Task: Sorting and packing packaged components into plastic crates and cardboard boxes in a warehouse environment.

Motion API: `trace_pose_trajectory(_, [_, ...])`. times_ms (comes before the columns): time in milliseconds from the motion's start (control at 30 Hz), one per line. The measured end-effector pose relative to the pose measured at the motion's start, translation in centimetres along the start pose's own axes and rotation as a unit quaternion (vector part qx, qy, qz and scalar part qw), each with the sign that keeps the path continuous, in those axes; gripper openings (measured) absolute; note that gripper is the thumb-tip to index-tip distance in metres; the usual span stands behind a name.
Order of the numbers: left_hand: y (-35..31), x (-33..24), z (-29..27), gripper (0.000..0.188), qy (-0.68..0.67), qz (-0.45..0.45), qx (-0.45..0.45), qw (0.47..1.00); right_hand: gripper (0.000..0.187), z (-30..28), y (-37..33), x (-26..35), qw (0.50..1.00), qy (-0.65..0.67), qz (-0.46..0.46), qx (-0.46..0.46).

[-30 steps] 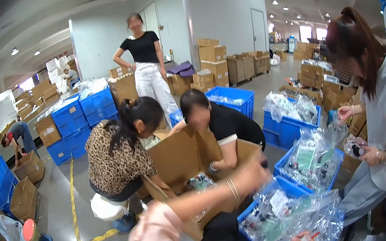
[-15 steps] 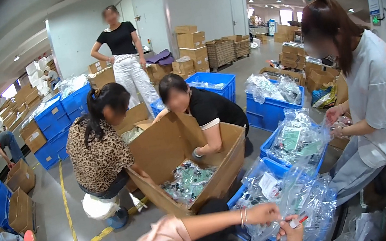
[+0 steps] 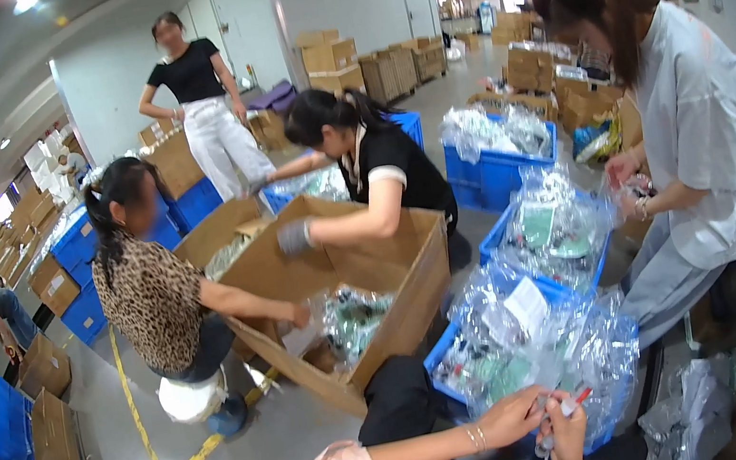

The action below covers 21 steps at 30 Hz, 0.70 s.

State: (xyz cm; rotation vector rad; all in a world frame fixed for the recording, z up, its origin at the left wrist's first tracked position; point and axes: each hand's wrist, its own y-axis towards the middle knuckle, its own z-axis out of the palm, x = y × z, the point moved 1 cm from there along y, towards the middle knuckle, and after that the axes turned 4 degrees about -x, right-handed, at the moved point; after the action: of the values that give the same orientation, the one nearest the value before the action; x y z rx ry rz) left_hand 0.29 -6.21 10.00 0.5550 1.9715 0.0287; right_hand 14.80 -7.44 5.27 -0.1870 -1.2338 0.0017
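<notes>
At the near right, beside the blue plastic crate (image 3: pixel 447 391) heaped with clear plastic bags (image 3: pixel 597 338), your two hands meet. Your right hand (image 3: pixel 567 432) is curled around a slim white-and-red stick (image 3: pixel 580 398), near the close side of the heap. Your left hand (image 3: pixel 516 416) keeps its fingers narrow, against the right; one cannot tell what they pinch. The red end could perhaps catch the loose film and tear it, because it points toward the bags. Beneath the fingers, a small greyish piece (image 3: pixel 545 445) is too blurred to name; shine hides much inside the bags, and your right forearm is cut off below.
</notes>
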Motion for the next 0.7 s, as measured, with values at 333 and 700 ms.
trace_pose_trajectory(333, [-1.2,1.4,2.9,0.060,-0.057,0.010,0.094,0.994,0.005,-2.5,-0.8,-0.6,0.996,-0.070,0.026,0.047])
trace_pose_trajectory(700, [-2.2,2.8,3.6,0.038,-0.023,0.021,0.049,0.998,0.012,-3.4,-3.0,1.5,0.979,-0.110,0.148,0.091])
